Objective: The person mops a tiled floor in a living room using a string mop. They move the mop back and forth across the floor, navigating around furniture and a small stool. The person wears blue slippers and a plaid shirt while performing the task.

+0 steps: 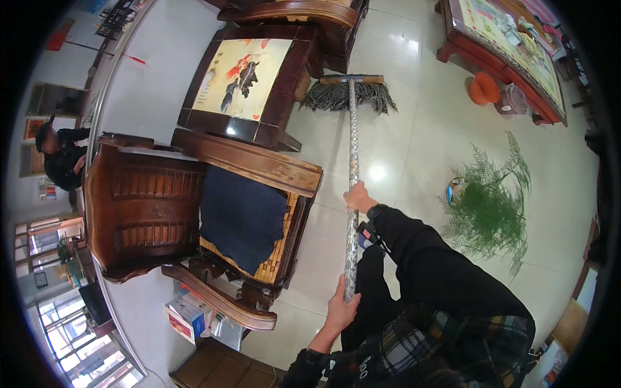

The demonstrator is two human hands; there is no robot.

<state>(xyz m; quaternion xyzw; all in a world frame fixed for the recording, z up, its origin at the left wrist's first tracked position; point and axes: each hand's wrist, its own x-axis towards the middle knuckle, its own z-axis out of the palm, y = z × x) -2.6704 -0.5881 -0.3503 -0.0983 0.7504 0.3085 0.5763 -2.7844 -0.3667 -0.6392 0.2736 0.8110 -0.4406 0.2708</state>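
Note:
A mop (353, 145) with a long speckled grey handle runs up the middle of the view, its dark grey stringy head (349, 97) under a wooden bar. The strands lie on the pale tiled floor (392, 139), beside a low side table. Lower on the handle, near its end, my left hand (343, 309) is closed around it. My right hand (359, 197) grips the handle farther up, about midway. Both forearms wear dark sleeves.
Left of the mop stand a carved wooden armchair (145, 187) with a dark cloth (242, 216) and a side table (239, 81). A feathery green plant (488, 200) is at right. An orange pot (483, 88) sits by the low table (511, 58). A mirror reflects a person.

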